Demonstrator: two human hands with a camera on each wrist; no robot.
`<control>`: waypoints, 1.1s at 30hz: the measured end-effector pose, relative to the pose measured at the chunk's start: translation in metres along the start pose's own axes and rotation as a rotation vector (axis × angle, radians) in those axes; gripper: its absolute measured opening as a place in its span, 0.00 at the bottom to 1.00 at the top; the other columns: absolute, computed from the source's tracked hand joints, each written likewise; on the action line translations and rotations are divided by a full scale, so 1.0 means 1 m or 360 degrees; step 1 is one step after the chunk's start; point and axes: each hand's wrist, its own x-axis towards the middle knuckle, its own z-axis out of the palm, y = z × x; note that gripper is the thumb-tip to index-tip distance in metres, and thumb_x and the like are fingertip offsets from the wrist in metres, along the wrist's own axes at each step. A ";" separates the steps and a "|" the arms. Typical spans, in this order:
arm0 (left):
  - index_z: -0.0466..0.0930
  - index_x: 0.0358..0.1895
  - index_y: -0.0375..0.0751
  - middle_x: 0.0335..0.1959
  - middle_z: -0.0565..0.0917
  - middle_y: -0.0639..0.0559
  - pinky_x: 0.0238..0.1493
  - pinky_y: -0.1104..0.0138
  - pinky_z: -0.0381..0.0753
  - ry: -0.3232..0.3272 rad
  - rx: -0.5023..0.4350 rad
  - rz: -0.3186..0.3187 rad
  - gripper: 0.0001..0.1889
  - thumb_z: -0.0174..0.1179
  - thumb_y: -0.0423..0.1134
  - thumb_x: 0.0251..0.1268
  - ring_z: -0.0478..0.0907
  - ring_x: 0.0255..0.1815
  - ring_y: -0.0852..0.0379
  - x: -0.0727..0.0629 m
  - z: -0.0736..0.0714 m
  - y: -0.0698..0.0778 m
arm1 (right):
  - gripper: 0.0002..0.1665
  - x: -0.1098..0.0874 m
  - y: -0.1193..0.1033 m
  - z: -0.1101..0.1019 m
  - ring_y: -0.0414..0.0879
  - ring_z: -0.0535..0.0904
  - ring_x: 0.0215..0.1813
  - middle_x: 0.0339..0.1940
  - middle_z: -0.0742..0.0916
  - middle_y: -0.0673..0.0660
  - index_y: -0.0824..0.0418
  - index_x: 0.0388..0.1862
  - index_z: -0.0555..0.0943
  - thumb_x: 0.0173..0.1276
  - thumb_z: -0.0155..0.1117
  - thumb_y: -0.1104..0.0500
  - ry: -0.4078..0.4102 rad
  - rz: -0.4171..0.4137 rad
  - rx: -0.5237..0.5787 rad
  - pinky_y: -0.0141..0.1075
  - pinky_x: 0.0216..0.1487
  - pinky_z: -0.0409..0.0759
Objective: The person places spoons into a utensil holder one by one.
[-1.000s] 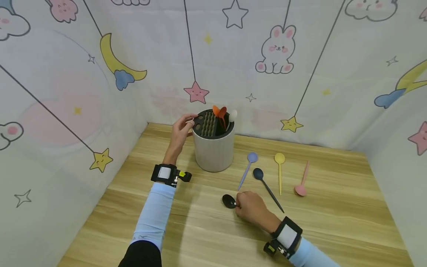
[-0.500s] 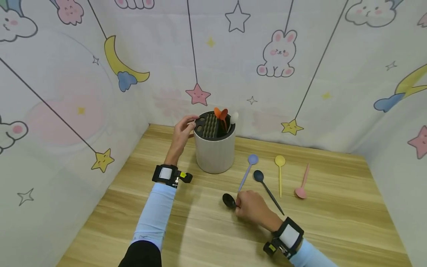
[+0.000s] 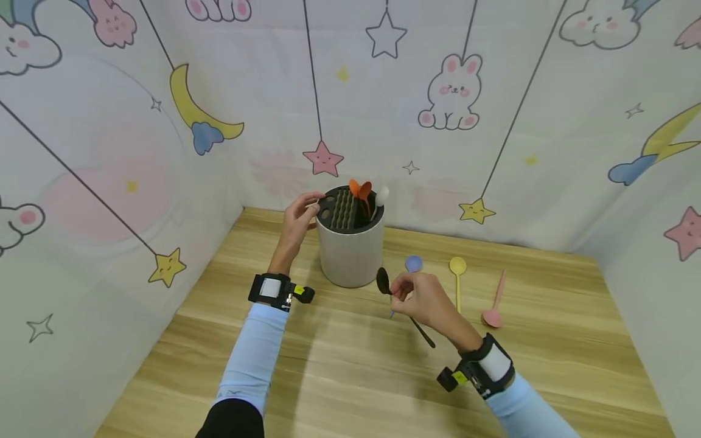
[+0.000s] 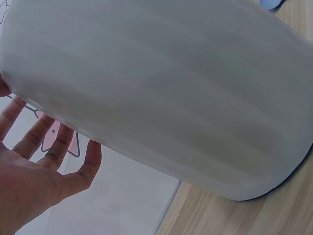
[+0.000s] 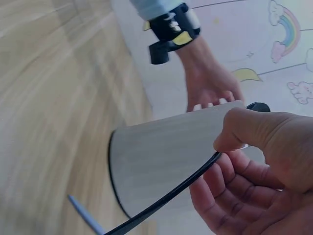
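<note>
My right hand [image 3: 424, 298] pinches a black spoon [image 3: 383, 281] between thumb and fingers, above the wooden table. Its bowl points to the far left and its thin handle [image 5: 171, 195] slants down toward the near right. Fingers of my left hand [image 3: 296, 226] rest against the left upper side of a pale grey cylindrical utensil holder [image 3: 351, 258]. In the left wrist view those fingers [image 4: 58, 147] are spread and slightly bent against its wall. Orange, red [image 3: 365, 190] and white [image 3: 382, 195] utensils stand in the holder's dark slotted top.
A blue-purple spoon [image 3: 414, 263] lies partly behind my right hand. Further right lie a yellow spoon [image 3: 457, 266] and a pink ladle [image 3: 492, 318]. The dark navy spoon is hidden by my hand and wrist. A patterned cloth [image 3: 274, 73] hangs behind the table [image 3: 339, 365].
My right hand has lifted the black spoon off the table and moved it away from me, toward the holder. The left hand stays on the holder.
</note>
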 end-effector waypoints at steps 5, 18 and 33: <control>0.77 0.65 0.37 0.66 0.76 0.40 0.59 0.38 0.76 0.0022 0.0001 0.0015 0.19 0.52 0.40 0.79 0.76 0.62 0.40 0.004 -0.001 -0.012 | 0.04 0.009 -0.005 -0.013 0.42 0.82 0.33 0.28 0.86 0.48 0.61 0.34 0.85 0.59 0.68 0.68 0.0114 -0.0039 0.0133 0.33 0.35 0.83; 0.78 0.64 0.38 0.65 0.77 0.42 0.58 0.37 0.76 0.0042 0.0029 0.0015 0.18 0.52 0.41 0.78 0.78 0.59 0.44 0.002 -0.002 -0.011 | 0.07 0.048 -0.035 -0.049 0.48 0.85 0.38 0.35 0.88 0.58 0.65 0.38 0.86 0.61 0.69 0.72 0.0475 -0.0210 0.0399 0.36 0.38 0.86; 0.77 0.66 0.37 0.67 0.76 0.41 0.59 0.37 0.75 0.0011 0.0000 0.0003 0.19 0.51 0.40 0.80 0.77 0.58 0.47 0.004 0.000 -0.011 | 0.05 0.092 -0.069 -0.080 0.45 0.84 0.41 0.38 0.87 0.57 0.66 0.40 0.86 0.65 0.70 0.68 0.0748 -0.0366 0.0577 0.40 0.44 0.84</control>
